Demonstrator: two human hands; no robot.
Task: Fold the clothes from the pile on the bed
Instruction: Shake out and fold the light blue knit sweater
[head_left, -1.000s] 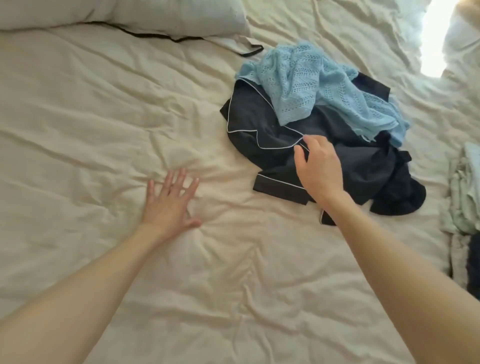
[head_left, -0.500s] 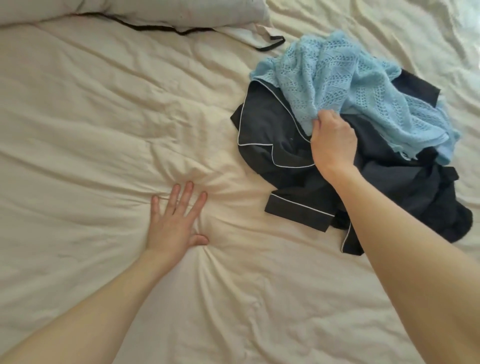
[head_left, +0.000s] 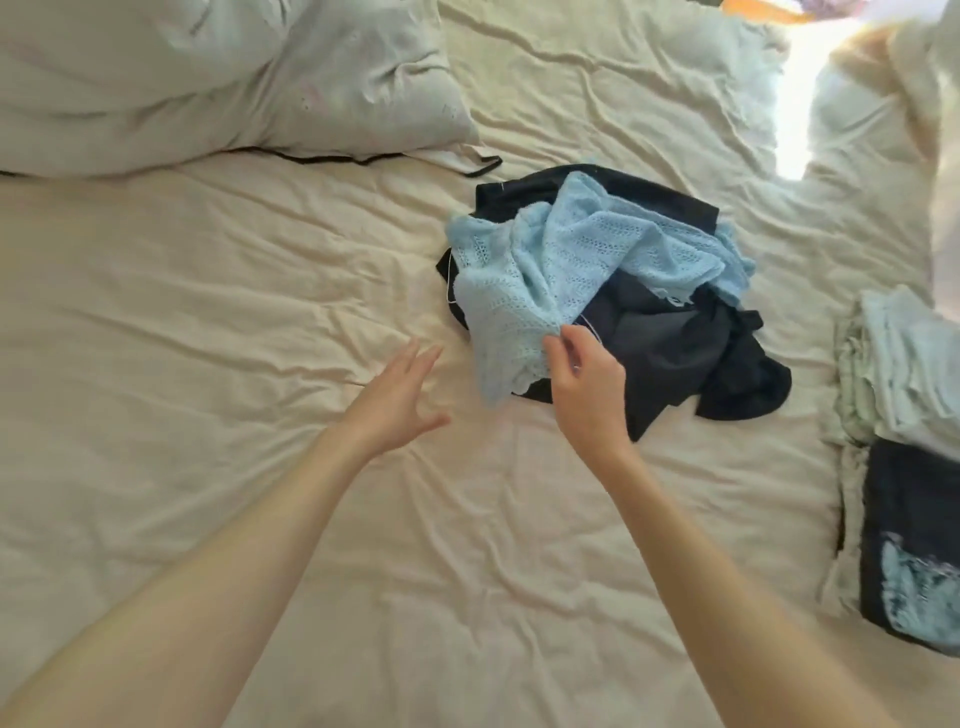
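A pile of clothes lies mid-bed: a light blue knit garment (head_left: 561, 265) on top of dark navy clothes (head_left: 691, 353). My right hand (head_left: 584, 389) pinches the near edge of the blue knit and lifts it off the pile toward me. To its left, my left hand (head_left: 400, 400) hovers just above the cream bedsheet (head_left: 234, 322), fingers straight and spread, holding nothing. Part of the navy clothes is hidden under the knit.
A white pillow (head_left: 208, 88) with a dark trim lies at the back left. Folded pale clothes (head_left: 898, 364) and a folded dark garment with a light blue print (head_left: 914, 545) sit at the right edge. Bright glare washes out the back right.
My right hand has taken hold of the blue knit and drawn it toward me and to the left over the navy clothes. My left hand has lifted off the sheet and moved toward the pile.
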